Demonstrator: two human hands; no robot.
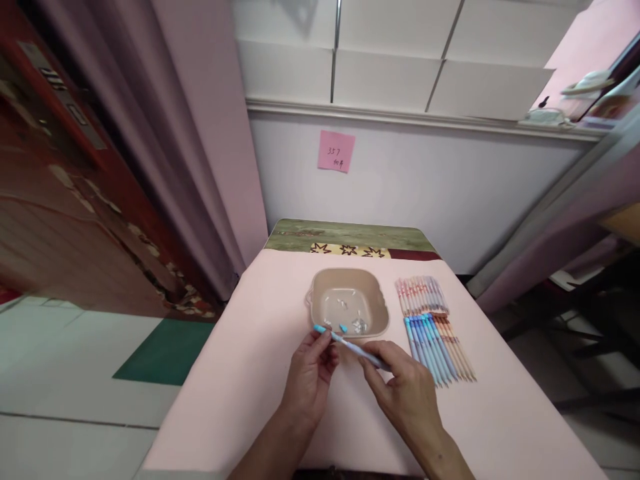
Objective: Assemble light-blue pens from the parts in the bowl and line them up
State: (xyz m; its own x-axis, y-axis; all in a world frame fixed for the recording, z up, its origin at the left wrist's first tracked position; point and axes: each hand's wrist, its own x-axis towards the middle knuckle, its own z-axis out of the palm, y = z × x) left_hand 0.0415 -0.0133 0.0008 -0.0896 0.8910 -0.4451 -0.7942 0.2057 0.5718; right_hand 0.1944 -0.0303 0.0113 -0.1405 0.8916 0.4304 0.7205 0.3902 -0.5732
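A light blue pen (356, 349) is held between both hands in front of the basin, slanting down to the right. My left hand (311, 367) pinches its bright blue end with thumb and finger. Around the barrel's other end, my right hand (403, 380) is closed. Just beyond the pen stands a beige plastic basin (350, 277) with a small blue piece (343, 329) and several tiny clear or white bits inside. To the right, several blue pens (425, 347) and orange-brown pens (453, 347) lie side by side, below a row of pale pink and grey pens (421, 295).
The table has a pink cover (240, 373), with a green patterned strip (350, 233) at its far edge against the white wall. A pink note (336, 151) is stuck on that wall. Purple curtains hang at left, beside a worn red door (75, 187).
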